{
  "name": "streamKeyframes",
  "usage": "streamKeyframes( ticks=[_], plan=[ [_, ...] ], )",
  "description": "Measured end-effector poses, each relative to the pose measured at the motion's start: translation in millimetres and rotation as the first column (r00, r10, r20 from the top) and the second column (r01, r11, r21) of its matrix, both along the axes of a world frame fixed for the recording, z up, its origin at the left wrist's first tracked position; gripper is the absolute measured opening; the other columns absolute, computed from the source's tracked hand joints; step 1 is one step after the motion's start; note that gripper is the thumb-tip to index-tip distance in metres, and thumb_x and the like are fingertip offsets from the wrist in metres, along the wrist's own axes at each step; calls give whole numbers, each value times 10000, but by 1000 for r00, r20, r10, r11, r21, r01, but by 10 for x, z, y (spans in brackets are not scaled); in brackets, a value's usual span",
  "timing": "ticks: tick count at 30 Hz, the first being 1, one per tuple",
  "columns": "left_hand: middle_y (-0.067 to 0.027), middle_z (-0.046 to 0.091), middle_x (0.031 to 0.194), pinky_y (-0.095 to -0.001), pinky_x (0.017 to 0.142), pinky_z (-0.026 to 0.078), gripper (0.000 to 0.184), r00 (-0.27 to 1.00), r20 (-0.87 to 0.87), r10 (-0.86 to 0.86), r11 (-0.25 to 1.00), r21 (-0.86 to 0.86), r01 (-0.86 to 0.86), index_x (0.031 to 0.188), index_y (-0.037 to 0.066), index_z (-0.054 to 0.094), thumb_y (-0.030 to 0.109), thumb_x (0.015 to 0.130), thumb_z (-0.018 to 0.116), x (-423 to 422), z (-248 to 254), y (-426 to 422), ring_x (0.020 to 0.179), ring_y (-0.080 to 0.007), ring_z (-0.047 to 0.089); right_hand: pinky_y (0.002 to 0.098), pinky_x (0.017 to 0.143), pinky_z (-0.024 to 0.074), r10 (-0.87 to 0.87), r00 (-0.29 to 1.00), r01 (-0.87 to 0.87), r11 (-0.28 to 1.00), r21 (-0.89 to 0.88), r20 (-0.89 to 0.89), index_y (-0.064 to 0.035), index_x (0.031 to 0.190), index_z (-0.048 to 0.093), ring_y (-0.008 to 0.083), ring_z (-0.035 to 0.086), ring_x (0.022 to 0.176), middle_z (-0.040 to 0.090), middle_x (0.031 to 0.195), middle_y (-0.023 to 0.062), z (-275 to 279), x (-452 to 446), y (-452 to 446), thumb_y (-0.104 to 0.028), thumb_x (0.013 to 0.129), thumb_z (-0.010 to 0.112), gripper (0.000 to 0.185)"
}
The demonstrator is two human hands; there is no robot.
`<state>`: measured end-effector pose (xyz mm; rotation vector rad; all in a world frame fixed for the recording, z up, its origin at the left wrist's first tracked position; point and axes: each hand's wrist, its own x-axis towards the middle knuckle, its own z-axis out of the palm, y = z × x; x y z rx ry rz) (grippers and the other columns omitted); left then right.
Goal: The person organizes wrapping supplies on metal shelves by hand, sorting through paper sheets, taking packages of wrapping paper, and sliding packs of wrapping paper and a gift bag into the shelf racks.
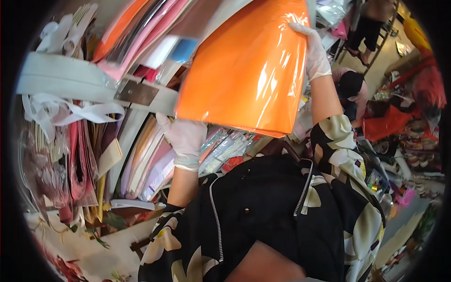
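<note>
A large flat pack of orange sheets (244,70) in shiny clear plastic is held up in front of me, tilted. My right hand (315,54), in a thin white glove, grips its right edge with the thumb across the front; the other fingers are behind it. At the pack's lower left corner is my left hand (185,138), gloved too. Its thumb points up beside the corner, while its fingers are hidden behind the pack, which it seems to support from below.
A pale shelf rail (66,75) crosses the left side, with packed coloured sheets (145,164) filed upright below it. White ribbon (70,110) hangs from the rail. At the upper right, a person (352,89) crouches near a ladder (378,42), and another stands behind. Red packages (390,122) lie right.
</note>
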<state>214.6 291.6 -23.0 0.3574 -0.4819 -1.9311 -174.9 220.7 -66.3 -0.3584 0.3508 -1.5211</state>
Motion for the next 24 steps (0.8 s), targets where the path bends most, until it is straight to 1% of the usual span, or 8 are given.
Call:
streamKeyframes(
  ticks=[2,3,6,9,12,15,19,24],
  plan=[
    [-163,435,1497,-458,1168,306,816,989,6,149,983,-113,-148,1443,-3,411,544,878,631,-157,3,73,1368,-316,427,413,808,598,-23,999,22,1000,-5,-29,19,1146,630,290,712,881,714,1026,152,-109,-12,-170,-104,872,651,301],
    [-153,493,1443,-461,1154,321,591,989,-61,138,984,-104,-144,1401,18,459,340,931,616,-197,57,64,1329,-295,467,413,808,598,-33,998,33,999,-12,-44,18,1150,626,291,712,883,713,1027,152,-102,16,-234,-105,873,648,303],
    [-162,551,1378,-452,1120,371,485,842,375,387,905,-329,-269,1362,-17,487,264,972,553,-554,100,-21,1266,-301,532,413,822,594,-95,994,97,995,34,-60,21,1158,615,295,706,901,705,1041,157,29,113,-214,-104,876,644,310],
    [-151,597,1303,-434,1038,455,393,838,387,384,922,-110,-372,1317,-26,514,195,991,506,-763,141,-170,1188,-289,587,421,835,588,-68,994,66,998,-19,-80,25,1155,612,304,701,919,698,1058,164,-87,8,-323,-100,879,638,303],
    [-140,611,1270,-414,977,502,386,823,380,422,907,-182,-381,1303,-29,520,206,998,494,-808,-17,-339,1139,-280,614,427,836,587,-74,992,76,997,18,-103,23,1135,618,313,698,923,696,1055,170,-108,-37,-410,-105,887,634,280],
    [-137,632,1195,-396,973,504,331,801,397,448,893,-153,-424,1226,-33,552,194,992,493,-765,-68,-513,1094,-272,634,428,849,580,-40,995,41,999,15,-87,25,1127,613,314,689,941,691,1056,166,-137,-66,-464,-90,885,645,270],
    [-124,650,1093,-372,942,513,267,767,399,502,851,-72,-520,1117,-22,596,181,988,481,-717,41,-844,1013,-258,653,423,865,575,-163,978,176,980,94,-130,20,1146,603,312,680,969,677,1091,150,-190,44,-662,-63,866,670,299],
    [-114,664,1081,-346,913,512,270,734,478,483,873,-202,-444,1097,-13,624,166,993,451,-536,-157,-1063,993,-240,652,407,908,551,-204,972,209,977,36,-116,-20,1157,610,289,665,998,673,1098,123,-99,203,-718,-69,840,681,329]
  ],
)
